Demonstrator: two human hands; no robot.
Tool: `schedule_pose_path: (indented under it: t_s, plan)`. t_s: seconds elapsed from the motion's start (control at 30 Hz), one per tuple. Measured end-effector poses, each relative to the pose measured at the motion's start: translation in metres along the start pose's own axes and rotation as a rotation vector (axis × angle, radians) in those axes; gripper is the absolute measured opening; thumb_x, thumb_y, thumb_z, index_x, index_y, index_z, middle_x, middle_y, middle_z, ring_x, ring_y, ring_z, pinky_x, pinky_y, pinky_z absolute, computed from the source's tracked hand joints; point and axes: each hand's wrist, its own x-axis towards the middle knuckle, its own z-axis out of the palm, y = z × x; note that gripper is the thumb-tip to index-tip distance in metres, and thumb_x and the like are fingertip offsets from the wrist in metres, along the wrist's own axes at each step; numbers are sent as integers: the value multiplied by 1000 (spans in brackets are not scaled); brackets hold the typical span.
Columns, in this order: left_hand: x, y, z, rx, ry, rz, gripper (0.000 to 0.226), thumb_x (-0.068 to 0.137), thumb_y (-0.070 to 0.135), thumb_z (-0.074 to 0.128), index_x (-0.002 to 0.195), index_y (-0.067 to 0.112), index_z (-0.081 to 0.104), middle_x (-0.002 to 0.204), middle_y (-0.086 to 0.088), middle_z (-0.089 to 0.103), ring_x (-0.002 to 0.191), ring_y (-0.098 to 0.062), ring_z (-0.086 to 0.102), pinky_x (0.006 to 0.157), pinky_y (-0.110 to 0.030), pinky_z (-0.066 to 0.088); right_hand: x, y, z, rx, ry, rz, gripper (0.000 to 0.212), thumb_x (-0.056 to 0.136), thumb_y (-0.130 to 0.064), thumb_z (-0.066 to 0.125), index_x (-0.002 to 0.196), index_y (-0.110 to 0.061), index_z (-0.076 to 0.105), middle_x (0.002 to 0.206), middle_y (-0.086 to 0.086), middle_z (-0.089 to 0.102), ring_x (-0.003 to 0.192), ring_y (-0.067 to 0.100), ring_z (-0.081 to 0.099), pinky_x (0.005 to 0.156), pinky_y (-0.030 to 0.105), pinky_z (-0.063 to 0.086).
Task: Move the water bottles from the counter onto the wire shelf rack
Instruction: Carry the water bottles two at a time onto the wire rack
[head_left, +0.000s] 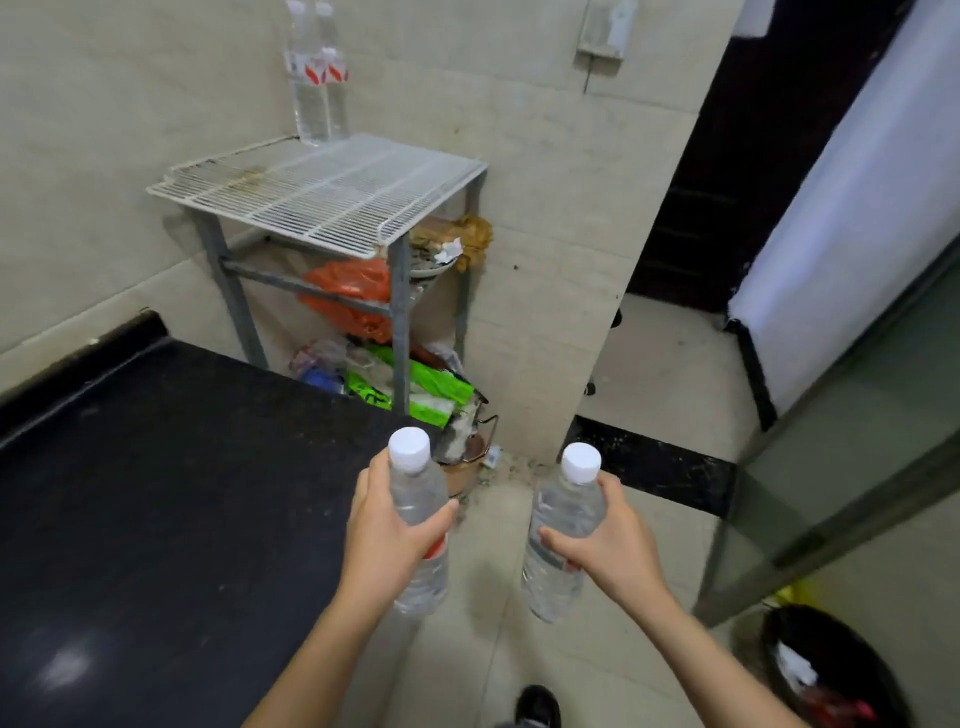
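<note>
Fingers (439, 517): left bottle (418, 493), right bottle (566, 512) gripped | beside counter (156, 493) edge | rack (332, 192) ahead

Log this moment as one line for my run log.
left hand: grips left bottle | right hand: grips right bottle | both held beside counter, not yet on wire rack | two other bottles stand at rack's back corner

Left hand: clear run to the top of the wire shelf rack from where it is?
Probably yes. The left hand grips a water bottle beside the counter, and nothing stands between it and the wire shelf rack. Its top is bare except two bottles at the back corner.
</note>
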Motion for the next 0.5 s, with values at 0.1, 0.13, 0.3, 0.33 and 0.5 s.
schedule_pose_path:
  t_s: [0.1, 0.13, 0.3, 0.33, 0.5]
  plan:
    - [30, 14, 50, 16, 7, 26, 57, 61, 18, 80, 109, 16, 49, 105, -10, 57, 99, -26, 57, 85, -39, 47, 43, 23, -28, 27, 38, -15, 71, 58, -38, 79, 119, -29, 43, 102, -1, 67, 95, 24, 63, 71, 30, 46]
    - [40, 21, 67, 10, 28, 29, 56, 61, 17, 81, 108, 16, 49, 105, -11, 58, 98, -27, 57, 84, -39, 47, 58, 30, -39, 36, 47, -20, 70, 58, -39, 79, 118, -30, 43, 99, -4, 65, 96, 23, 63, 70, 29, 45]
    - [86, 54, 131, -83, 162, 58, 51, 63, 12, 80, 100, 24, 47, 104, -13, 61, 94, -27, 60, 78, -31, 41, 131, 45, -92, 62, 93, -78, 66, 55, -41, 77, 112, -36, 44, 86, -17, 54, 82, 11, 55, 65, 24, 36]
    - [92, 58, 133, -87, 172, 66, 51, 63, 12, 80, 100, 24, 46, 105, -13, 61, 95, -27, 59, 78, -31, 40, 139, 42, -97, 64, 93, -88, 66, 56, -42, 77, 112, -37, 44, 86, -17, 54, 81, 9, 53, 65, 25, 36]
    - [136, 89, 154, -138, 246, 160, 51, 66, 12, 78, 103, 24, 44, 98, 1, 57, 95, -20, 55, 77, -25, 39, 201, 31, -134, 152, 78, -127, 71, 58, -41, 77, 120, -36, 43, 105, -9, 63, 98, 17, 60, 83, 36, 50]
